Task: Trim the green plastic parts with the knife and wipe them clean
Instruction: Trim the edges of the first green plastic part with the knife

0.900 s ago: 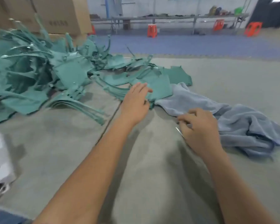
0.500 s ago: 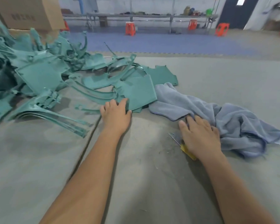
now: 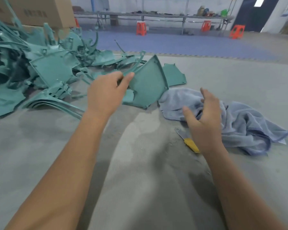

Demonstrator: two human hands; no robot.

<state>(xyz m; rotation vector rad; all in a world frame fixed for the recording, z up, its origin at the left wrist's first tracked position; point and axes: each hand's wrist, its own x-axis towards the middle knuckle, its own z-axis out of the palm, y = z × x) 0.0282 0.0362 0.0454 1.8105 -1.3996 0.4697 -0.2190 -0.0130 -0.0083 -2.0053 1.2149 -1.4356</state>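
**Ana:** Green plastic part (image 3: 146, 83), the fan-shaped panel, is up off the surface (image 3: 140, 163), tilted on edge. The left hand (image 3: 105, 92) has it pinched at the near left corner, thumb on the face toward us; its lower tip looks to sit on or just over the surface beside the blue cloth (image 3: 231, 118).

**Ben:** And the right hand (image 3: 204, 117)?

**Ana:** Grip released, fingers spread and loosely bent, holding nothing. It hovers over the near edge of the cloth. The knife (image 3: 187, 140) lies on the surface just beside that wrist, blade pointing away and left, yellow handle partly hidden under the forearm.

**Ben:** What worries you?

**Ana:** Three things, as I judge it. A corner pinch on a wide, thin panel is weak; if it swings, it may twist out and drop. Second, the blade appears bare and close under the wrist, so reaching down without looking could catch skin. Third, the pile of green parts (image 3: 40, 72) sits just left of the held one, with curved strips sticking out; dragging the panel back could snag them.

**Ben:** Is the cloth a problem?

**Ana:** Possibly. It is bunched near the knife, and pulling it could carry the knife along.
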